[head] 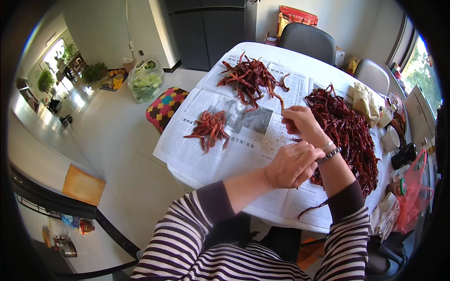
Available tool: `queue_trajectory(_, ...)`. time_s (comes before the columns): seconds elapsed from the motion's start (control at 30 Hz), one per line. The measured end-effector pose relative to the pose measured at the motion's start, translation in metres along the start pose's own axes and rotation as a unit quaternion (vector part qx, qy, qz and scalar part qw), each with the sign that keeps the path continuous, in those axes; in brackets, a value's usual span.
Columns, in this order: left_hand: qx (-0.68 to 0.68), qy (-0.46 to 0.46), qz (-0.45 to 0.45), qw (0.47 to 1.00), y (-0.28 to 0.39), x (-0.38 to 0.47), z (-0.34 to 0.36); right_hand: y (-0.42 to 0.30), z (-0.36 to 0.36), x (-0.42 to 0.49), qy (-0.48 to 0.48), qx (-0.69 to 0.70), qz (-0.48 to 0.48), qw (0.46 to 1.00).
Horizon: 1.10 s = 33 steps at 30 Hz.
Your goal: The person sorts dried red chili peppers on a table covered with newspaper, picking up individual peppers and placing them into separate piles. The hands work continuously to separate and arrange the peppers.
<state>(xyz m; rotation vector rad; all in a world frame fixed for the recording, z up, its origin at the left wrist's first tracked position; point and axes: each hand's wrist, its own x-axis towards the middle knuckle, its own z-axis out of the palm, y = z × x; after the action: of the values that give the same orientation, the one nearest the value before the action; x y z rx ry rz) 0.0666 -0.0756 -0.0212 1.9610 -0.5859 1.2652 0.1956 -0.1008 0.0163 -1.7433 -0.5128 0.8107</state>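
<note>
My left hand (pixel 293 165) reaches across to my right wrist, its bent fingers at the dark beaded bracelet (pixel 332 154) there. A silver bangle (pixel 327 145) sits just above the beads. My right hand (pixel 301 122) hovers over the newspaper with fingers curled; a thin dried chili (pixel 280 102) meets its fingertips, and whether they grip it is unclear. Beyond lies a loose heap of long dried red chilies (pixel 251 79). To the left is a smaller pile of short chilies (pixel 210 130). A large dark red mound of chilies (pixel 346 140) spreads beside my right forearm.
Newspaper (pixel 218 168) covers much of the white table (pixel 295 59). Along the right edge stand a paper bag (pixel 365 103), a white cup (pixel 390 138), a green-lidded jar (pixel 397 187) and a red plastic bag (pixel 413 196). A patterned stool (pixel 165 107) adjoins the left side.
</note>
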Motion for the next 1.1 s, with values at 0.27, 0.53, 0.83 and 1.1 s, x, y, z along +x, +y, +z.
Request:
queue_trajectory(0.27,0.079,0.0,0.008,0.997,-0.006,-0.003,0.003,-0.002,0.017,0.058,-0.029,0.142,-0.123,0.982)
queue_trajectory(0.53,0.05,-0.029,-0.006,0.998,-0.006,0.0,0.002,-0.017,-0.032,-0.008,0.019,0.023,-0.14,0.99)
queue_trajectory(0.83,0.036,-0.049,-0.091,0.994,-0.002,-0.001,0.01,0.015,-0.124,-0.091,0.262,-0.23,-0.204,0.915)
queue_trajectory(1.1,0.054,-0.091,-0.112,0.988,-0.008,-0.006,0.013,0.052,-0.097,-0.088,0.297,-0.567,-0.114,0.76)
